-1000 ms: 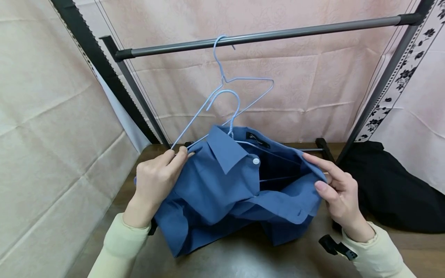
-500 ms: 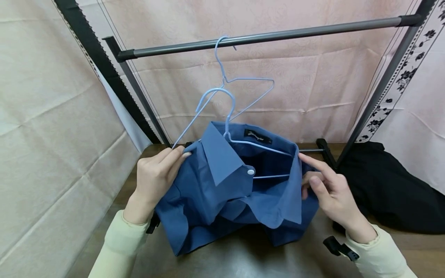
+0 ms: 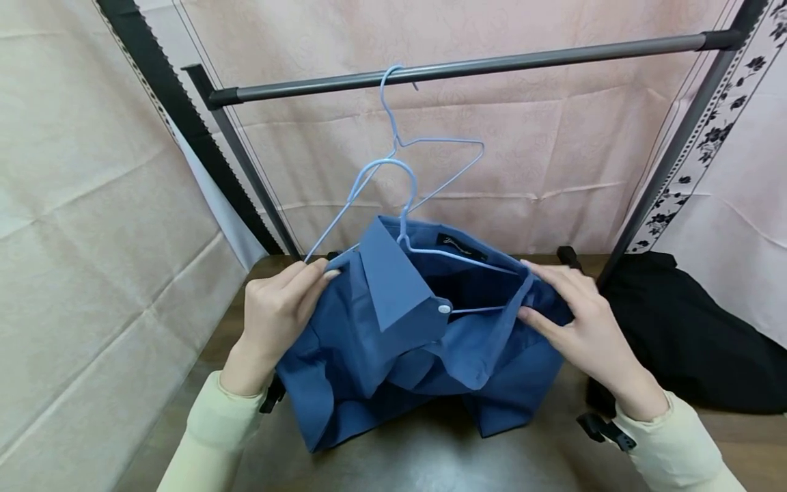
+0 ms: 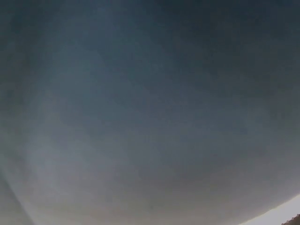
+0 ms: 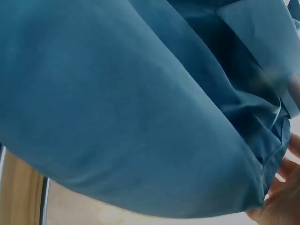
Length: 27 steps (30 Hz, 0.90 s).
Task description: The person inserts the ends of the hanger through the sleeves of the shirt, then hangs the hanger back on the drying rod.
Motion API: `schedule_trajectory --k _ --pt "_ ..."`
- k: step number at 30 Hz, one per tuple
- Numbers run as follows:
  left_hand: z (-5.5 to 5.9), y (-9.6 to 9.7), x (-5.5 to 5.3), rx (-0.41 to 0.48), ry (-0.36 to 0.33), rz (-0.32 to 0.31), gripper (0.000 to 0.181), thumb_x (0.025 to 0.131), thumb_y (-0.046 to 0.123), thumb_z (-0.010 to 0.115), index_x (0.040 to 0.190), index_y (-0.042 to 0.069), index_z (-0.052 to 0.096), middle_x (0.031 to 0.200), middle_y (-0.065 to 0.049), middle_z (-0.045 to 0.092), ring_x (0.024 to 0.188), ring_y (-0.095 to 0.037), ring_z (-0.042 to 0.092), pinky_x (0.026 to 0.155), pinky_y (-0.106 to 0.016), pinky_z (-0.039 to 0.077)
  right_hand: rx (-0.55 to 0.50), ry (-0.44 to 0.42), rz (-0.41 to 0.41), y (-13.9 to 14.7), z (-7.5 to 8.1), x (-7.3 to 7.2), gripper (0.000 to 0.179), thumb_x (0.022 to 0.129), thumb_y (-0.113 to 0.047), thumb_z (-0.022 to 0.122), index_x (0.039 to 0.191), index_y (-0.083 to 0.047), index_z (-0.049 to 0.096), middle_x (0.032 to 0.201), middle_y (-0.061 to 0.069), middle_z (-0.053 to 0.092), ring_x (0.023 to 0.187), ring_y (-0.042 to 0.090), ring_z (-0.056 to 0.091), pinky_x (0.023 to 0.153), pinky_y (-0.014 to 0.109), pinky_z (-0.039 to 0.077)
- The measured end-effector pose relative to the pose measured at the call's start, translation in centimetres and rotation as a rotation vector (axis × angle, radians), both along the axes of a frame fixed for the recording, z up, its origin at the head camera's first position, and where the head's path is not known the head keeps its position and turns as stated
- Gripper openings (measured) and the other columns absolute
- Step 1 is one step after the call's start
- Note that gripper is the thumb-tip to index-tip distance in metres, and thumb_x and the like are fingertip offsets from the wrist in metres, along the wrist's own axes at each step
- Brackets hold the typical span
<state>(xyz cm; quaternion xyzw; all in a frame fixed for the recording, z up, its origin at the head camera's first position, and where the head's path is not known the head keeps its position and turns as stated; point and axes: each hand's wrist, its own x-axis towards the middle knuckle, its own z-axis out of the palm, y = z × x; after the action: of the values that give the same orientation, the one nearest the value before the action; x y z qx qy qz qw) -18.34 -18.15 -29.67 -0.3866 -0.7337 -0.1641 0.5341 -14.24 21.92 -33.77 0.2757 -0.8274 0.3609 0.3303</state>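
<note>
A blue collared shirt (image 3: 363, 342) is held up over the table, a light-blue wire hanger (image 3: 408, 205) inside its neck opening. One white button (image 3: 444, 309) shows below the collar. My left hand (image 3: 277, 318) pinches the shirt's left shoulder, where the hanger's arm runs under the cloth. At the other shoulder my right hand (image 3: 581, 318) grips the edge of the opening between thumb and fingers, by the hanger's right end. In the right wrist view, blue cloth (image 5: 122, 112) fills most of the picture, with fingers at the right edge. Blurred dark cloth (image 4: 150, 103) covers the left wrist view.
A second light-blue hanger (image 3: 439, 141) hangs from the grey rail (image 3: 553, 60) behind the shirt. Black cloth (image 3: 695, 335) lies on the right of the brown table (image 3: 406, 458). Pale curtains (image 3: 111, 260) close in the back and sides.
My right hand let its grip on the front edge loosen, then took the cloth nearer the hanger's end. The hanger's hook tipped left. My left hand kept its hold.
</note>
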Motion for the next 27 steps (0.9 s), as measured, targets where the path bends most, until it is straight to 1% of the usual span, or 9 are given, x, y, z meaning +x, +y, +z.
schedule_trajectory --k 2,3,7,11,13,17,20,22,27 --pt "-0.1 0.1 0.0 -0.017 -0.006 -0.004 0.027 0.102 0.026 0.061 0.094 0.003 0.073 0.065 -0.005 0.059 0.039 -0.014 0.044 0.037 -0.026 0.032 0.008 -0.012 0.026 -0.1 -0.1 -0.2 0.062 0.077 -0.003 0.085 0.135 -0.008 0.064 0.128 0.007 0.064 0.12 0.007 0.053 0.103 0.016 0.034" --pt "-0.2 0.1 0.1 -0.025 -0.009 -0.006 0.028 0.103 0.027 0.061 0.094 0.003 0.073 0.065 -0.005 0.058 0.038 -0.014 0.043 0.037 -0.025 0.032 0.004 -0.005 0.036 -0.2 -0.2 -0.3 0.06 0.076 0.001 0.085 0.132 -0.007 0.066 0.125 0.007 0.065 0.117 0.006 0.055 0.101 0.016 0.037" --pt "-0.2 0.2 0.1 -0.034 -0.016 -0.023 0.029 0.103 0.027 0.06 0.094 0.003 0.073 0.063 -0.004 0.056 0.038 -0.012 0.039 0.037 -0.023 0.029 -0.03 0.021 0.076 -0.7 0.1 -0.6 0.047 0.077 0.002 0.084 0.121 -0.005 0.071 0.121 0.006 0.066 0.114 0.01 0.057 0.096 0.017 0.042" --pt "-0.1 0.4 0.0 -0.046 -0.013 -0.051 0.028 0.103 0.027 0.06 0.095 0.004 0.074 0.062 -0.003 0.052 0.038 -0.01 0.035 0.038 -0.023 0.027 -0.049 0.022 0.083 -1.0 0.6 -0.8 0.044 0.075 0.008 0.083 0.116 -0.005 0.073 0.116 0.005 0.067 0.111 0.01 0.058 0.094 0.018 0.043" --pt "-0.2 0.6 0.0 -0.062 -0.013 -0.068 0.027 0.103 0.026 0.06 0.096 0.004 0.075 0.063 -0.002 0.054 0.038 -0.009 0.036 0.038 -0.022 0.028 -0.046 0.028 0.09 -1.1 0.7 -0.9 0.042 0.075 0.007 0.083 0.114 -0.005 0.074 0.113 0.004 0.068 0.109 0.009 0.059 0.094 0.018 0.043" --pt "-0.4 1.2 0.2 -0.089 -0.007 -0.106 0.024 0.102 0.025 0.063 0.096 0.005 0.075 0.065 -0.001 0.054 0.04 -0.008 0.039 0.039 -0.021 0.03 -0.032 0.066 0.13 -1.6 0.8 -1.3 0.027 0.084 -0.01 0.081 0.11 -0.008 0.075 0.106 0.002 0.069 0.102 0.009 0.06 0.09 0.017 0.043" --pt "-0.6 1.8 0.2 -0.099 -0.005 -0.126 0.023 0.102 0.025 0.063 0.096 0.006 0.075 0.064 0.0 0.049 0.04 -0.008 0.035 0.039 -0.021 0.028 -0.01 0.037 0.147 -1.8 0.8 -1.4 0.027 0.084 -0.009 0.081 0.111 -0.012 0.075 0.104 -0.001 0.07 0.097 0.008 0.062 0.085 0.016 0.044" --pt "-0.7 2.1 0.2 -0.101 -0.009 -0.134 0.023 0.102 0.025 0.063 0.097 0.006 0.075 0.063 0.001 0.046 0.04 -0.007 0.031 0.039 -0.021 0.026 0.014 0.004 0.138 -1.9 0.8 -1.3 0.039 0.079 0.002 0.082 0.114 -0.012 0.074 0.106 -0.003 0.071 0.097 0.006 0.063 0.085 0.015 0.046" --pt "-1.2 2.6 0.2 -0.105 -0.031 -0.151 0.025 0.103 0.026 0.061 0.099 0.006 0.075 0.065 0.0 0.052 0.041 -0.008 0.039 0.039 -0.021 0.031 0.057 -0.035 0.136 -2.1 0.5 -1.2 0.046 0.08 0.004 0.08 0.122 -0.011 0.071 0.111 -0.002 0.073 0.099 0.002 0.066 0.085 0.013 0.048"
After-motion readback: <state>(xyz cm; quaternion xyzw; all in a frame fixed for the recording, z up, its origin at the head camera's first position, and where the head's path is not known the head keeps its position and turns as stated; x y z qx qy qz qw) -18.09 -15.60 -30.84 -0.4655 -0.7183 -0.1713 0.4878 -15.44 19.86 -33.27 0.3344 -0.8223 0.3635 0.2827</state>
